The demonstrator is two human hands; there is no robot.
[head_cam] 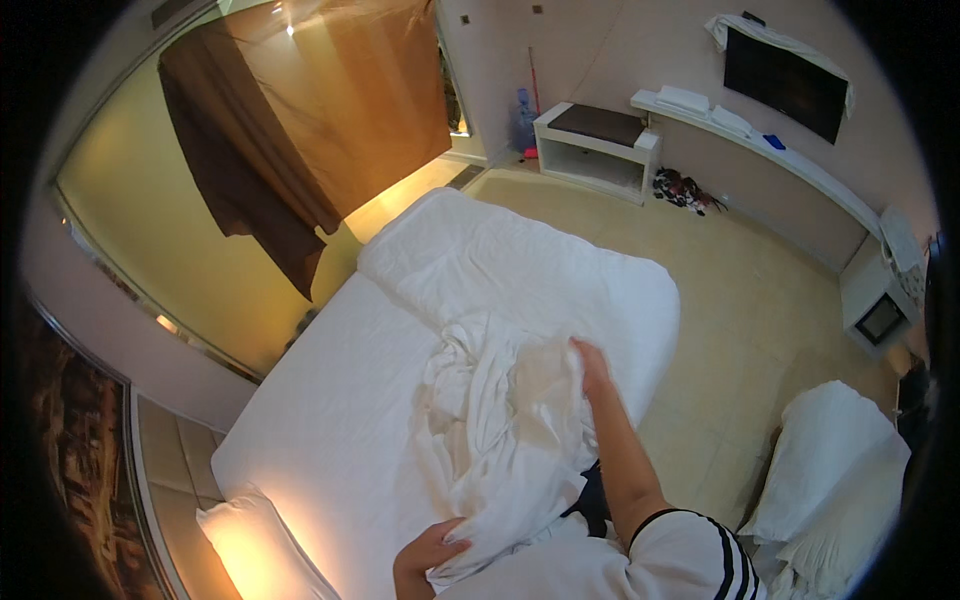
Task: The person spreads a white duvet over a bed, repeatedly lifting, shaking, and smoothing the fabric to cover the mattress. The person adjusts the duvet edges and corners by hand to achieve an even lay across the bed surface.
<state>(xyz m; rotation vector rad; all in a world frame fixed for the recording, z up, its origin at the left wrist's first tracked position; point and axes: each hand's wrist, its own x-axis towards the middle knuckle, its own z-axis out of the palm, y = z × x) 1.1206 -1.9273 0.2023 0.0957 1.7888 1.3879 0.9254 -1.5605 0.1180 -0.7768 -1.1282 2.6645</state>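
A bunched white sheet (487, 405) lies in folds across the near part of the bed, over the white bedding (330, 382). At its near left edge, my left hand (431, 551) grips the cloth between thumb and fingers. My right hand (591, 366) holds the sheet's right side, with the arm stretched forward; its fingertips are partly hidden by the fabric. A white pillow (255, 544) rests against the padded headboard at lower left.
A chair or similar piece draped in white cloth (832, 465) stands at right. Beyond the bed are a low white bench (596, 150), a wall shelf (795, 161) with folded towels, and a small cabinet (877, 307). A brown curtain (322, 112) hangs at upper left.
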